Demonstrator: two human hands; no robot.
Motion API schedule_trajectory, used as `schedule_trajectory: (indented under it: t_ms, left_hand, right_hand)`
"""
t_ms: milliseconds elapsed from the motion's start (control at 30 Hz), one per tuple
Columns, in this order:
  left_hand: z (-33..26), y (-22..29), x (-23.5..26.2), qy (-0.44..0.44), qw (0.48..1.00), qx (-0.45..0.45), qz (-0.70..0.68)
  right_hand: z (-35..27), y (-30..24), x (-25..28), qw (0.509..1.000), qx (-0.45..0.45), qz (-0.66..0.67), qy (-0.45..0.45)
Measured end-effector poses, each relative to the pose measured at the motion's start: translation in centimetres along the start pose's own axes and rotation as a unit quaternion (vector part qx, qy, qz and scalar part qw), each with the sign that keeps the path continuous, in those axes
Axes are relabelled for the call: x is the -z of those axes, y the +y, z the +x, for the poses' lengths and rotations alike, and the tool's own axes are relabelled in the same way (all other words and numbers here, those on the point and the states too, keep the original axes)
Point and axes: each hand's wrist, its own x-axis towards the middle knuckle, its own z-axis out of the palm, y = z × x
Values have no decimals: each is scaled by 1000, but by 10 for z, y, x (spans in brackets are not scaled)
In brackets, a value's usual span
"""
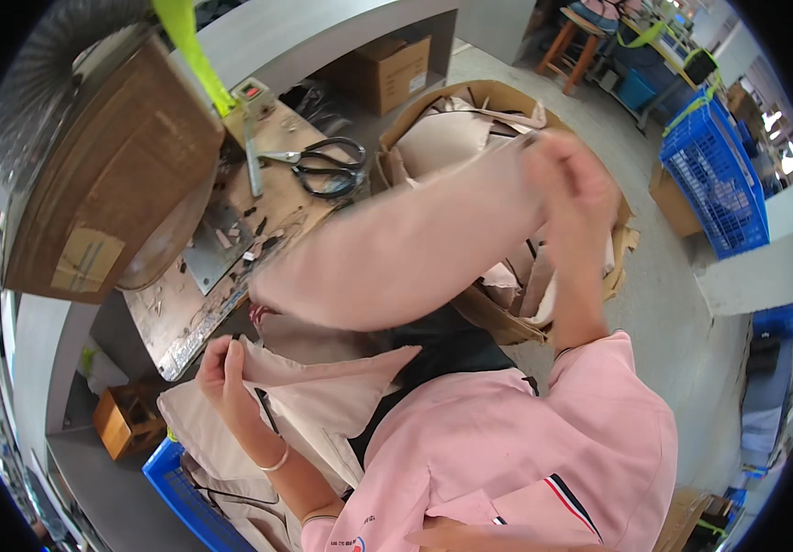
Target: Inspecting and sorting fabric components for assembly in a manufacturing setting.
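Note:
My right hand, raised at the right and somewhat blurred, grips one end of a pale pink fabric piece. That piece stretches leftward across the worktable's edge, smeared by motion. Lower left, my left hand pinches the corner of a second pale pink fabric piece, which hangs over my lap. Whether the two pieces are joined is hidden. More pale cloth with dark edging lies beneath my left forearm. Black-handled scissors rest on the worktable, beyond the fabric.
A large cardboard box full of similar fabric pieces stands beside my right arm. On the worktable are a brown machine housing, a metal plate and scattered scraps. A blue crate sits at lower left; another blue crate stands far right.

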Motion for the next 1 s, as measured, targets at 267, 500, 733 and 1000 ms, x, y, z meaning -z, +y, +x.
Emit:
schedule_trajectory:
  t_ms: [267,500,733,1000]
  left_hand:
    - [-40,12,-19,-23,1000,-6,20]
    - [-46,15,-46,-60,994,-64,68]
    - [-51,19,-96,-70,968,-130,204]
    - [-73,4,-93,-70,951,-225,200]
  right_hand:
    - [131,170,248,949,-91,132,270]
    - [83,327,356,788,-146,-527,284]
    - [-13,168,111,968,4,-181,-175]
    - [-104,56,-72,816,-73,-10,-574]
